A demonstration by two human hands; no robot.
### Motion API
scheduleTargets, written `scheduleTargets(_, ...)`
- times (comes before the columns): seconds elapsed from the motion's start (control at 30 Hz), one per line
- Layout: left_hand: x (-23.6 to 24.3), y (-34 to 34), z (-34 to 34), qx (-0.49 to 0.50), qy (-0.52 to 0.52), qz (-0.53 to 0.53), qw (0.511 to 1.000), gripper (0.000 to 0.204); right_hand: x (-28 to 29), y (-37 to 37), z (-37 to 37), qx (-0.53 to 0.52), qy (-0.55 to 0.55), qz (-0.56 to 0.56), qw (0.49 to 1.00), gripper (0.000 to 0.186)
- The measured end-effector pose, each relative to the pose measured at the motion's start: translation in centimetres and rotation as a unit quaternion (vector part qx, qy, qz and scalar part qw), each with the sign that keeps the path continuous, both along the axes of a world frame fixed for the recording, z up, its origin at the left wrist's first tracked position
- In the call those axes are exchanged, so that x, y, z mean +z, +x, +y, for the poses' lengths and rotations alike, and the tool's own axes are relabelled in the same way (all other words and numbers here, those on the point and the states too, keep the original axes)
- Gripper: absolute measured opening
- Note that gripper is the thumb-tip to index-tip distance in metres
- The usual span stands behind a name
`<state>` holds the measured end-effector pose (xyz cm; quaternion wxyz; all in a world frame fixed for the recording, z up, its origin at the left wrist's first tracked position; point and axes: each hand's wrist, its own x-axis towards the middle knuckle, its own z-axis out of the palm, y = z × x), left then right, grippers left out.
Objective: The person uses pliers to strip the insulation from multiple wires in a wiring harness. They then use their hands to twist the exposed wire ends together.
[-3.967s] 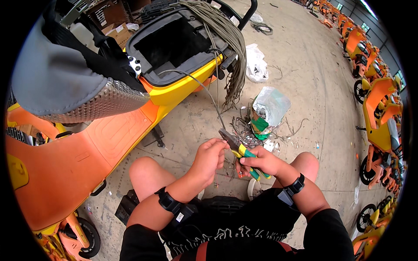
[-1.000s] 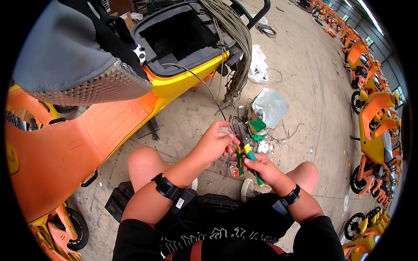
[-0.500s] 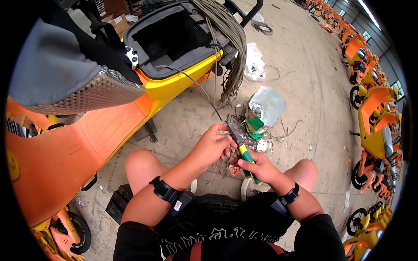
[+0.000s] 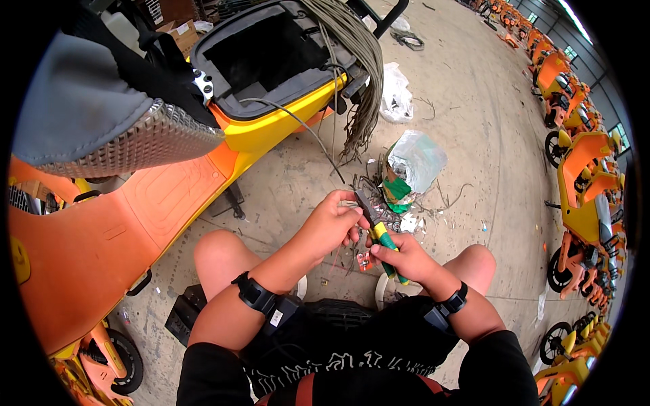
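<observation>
My right hand [image 4: 401, 258] grips pliers [image 4: 377, 227] with green and yellow handles, jaws pointing up and left. My left hand [image 4: 330, 225] pinches the end of a thin grey cable [image 4: 302, 127] right at the jaws. That cable runs up to the open seat compartment [image 4: 271, 51] of an orange and yellow scooter [image 4: 162, 196]. Both hands hover over my knees, above the concrete floor. Each wrist wears a black strap.
A thick bundle of grey cables [image 4: 359, 61] hangs off the scooter's rear. Plastic bags [image 4: 413, 159] and wire scraps litter the floor ahead. The raised grey seat [image 4: 88, 115] is at upper left. A row of orange scooters [image 4: 582, 169] lines the right side.
Four seconds ago the hands sat lower and further right in view; they now work closer together, with my left fingers tight against the plier jaws. The view has tilted slightly.
</observation>
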<state>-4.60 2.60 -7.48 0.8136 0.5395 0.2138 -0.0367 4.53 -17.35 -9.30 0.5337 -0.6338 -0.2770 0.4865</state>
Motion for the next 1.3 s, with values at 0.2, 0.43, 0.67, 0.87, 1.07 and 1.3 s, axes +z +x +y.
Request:
scheduleTargets(0.2,0.24,-0.24,0.12,0.001,-0.039,0.025,0.999,0.023,0.63,0.18,0.14,-0.017,-0.038,-0.019,0.999,0.024)
scheduleTargets(0.43,0.08,-0.33,0.28,-0.004,-0.037,0.03,0.999,0.019,0.71,0.49,0.03,-0.007,-0.075,-0.008,0.997,0.027)
scheduleTargets(0.67,-0.12,-0.3,0.24,-0.019,-0.022,0.032,0.999,0.015,0.31,0.43,0.16,-0.026,-0.019,0.104,0.994,0.029)
scheduleTargets(0.87,-0.1,-0.31,0.26,-0.001,-0.012,0.032,0.999,0.013,0.47,0.63,0.08,-0.018,0.017,0.153,0.988,0.043)
scheduleTargets(1.07,-0.03,-0.29,0.21,-0.006,-0.008,0.03,1.0,0.014,0.59,0.72,0.12,-0.003,0.021,0.141,0.99,0.044)
scheduleTargets(1.3,0.67,-0.56,0.2,-0.026,-0.01,0.041,0.999,0.02,0.84,0.7,0.24,0.03,-0.011,0.06,0.998,0.034)
